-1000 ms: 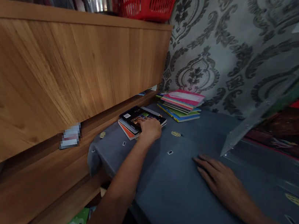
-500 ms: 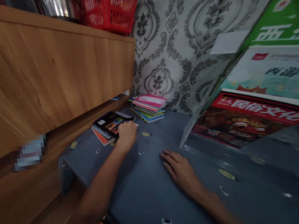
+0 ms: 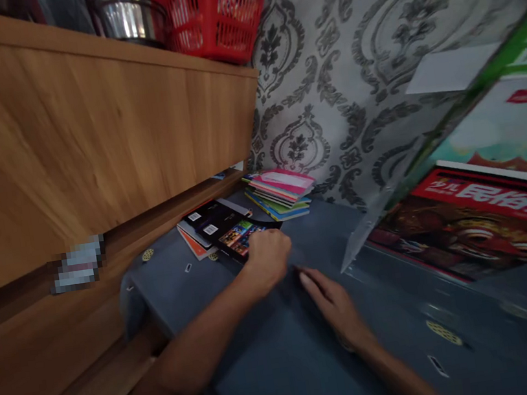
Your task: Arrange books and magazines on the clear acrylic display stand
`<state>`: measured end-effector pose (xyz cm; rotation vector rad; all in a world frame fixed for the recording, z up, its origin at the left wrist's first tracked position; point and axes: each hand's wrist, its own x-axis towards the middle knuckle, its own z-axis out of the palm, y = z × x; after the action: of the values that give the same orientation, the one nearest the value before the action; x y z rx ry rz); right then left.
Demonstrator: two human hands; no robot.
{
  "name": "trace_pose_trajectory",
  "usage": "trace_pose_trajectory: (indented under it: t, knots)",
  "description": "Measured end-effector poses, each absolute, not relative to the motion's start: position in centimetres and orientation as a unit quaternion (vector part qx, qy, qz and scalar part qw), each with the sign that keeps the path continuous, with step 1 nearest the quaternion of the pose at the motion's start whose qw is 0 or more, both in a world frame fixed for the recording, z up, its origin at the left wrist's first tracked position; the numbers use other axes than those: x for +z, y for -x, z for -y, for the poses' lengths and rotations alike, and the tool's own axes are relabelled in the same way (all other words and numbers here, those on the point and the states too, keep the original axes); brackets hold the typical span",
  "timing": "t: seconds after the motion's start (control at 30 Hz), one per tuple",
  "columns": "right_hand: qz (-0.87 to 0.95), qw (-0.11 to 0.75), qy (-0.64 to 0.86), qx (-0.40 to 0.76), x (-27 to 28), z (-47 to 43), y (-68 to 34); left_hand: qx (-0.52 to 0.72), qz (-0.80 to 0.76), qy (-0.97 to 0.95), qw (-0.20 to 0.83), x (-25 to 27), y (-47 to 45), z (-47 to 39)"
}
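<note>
My left hand is closed on the near right edge of a black book whose back cover carries a barcode and small colourful pictures. That book overlaps a second dark book and an orange-and-white booklet on the cloth-covered table. My right hand rests on its side near the table surface, a short way right of the left hand. Its thumb and fingers stretch forward with nothing in them, and part of the fingers is hidden behind the thumb side.
Behind the black book stands a pile of thin colourful books against the patterned wall. On the right, a clear stand holds upright books, a red one in front. A wooden cabinet bears a red basket and a steel pot.
My left hand has drawn the black book toward me and to the right, uncovering the dark book beneath. My right hand has turned onto its side. The view has shifted left.
</note>
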<state>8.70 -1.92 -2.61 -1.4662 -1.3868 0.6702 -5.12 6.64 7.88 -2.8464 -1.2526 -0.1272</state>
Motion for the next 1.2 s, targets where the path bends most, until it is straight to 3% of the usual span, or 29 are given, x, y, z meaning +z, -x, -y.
trace_pose_trajectory:
  t: [0.1, 0.2, 0.63, 1.2]
  knots:
    - [0.409, 0.578, 0.524, 0.473, -2.0, -0.9, -6.9, -0.043, 0.393, 0.918, 0.012, 7.8, 5.0, -6.1]
    - [0.284, 0.639, 0.454, 0.552, -2.5, -3.3, -5.7, -0.051, 0.378, 0.924, 0.008, 7.4, 4.8, -5.6]
    - [0.137, 0.639, 0.488, 0.579, -2.3, -3.8, -6.4, -0.088, 0.396, 0.914, -0.020, 5.1, 5.4, -7.6]
    - [0.246, 0.644, 0.466, 0.555, -1.7, -0.7, -5.7, -0.156, 0.542, 0.826, 0.020, 3.7, 8.7, -13.5]
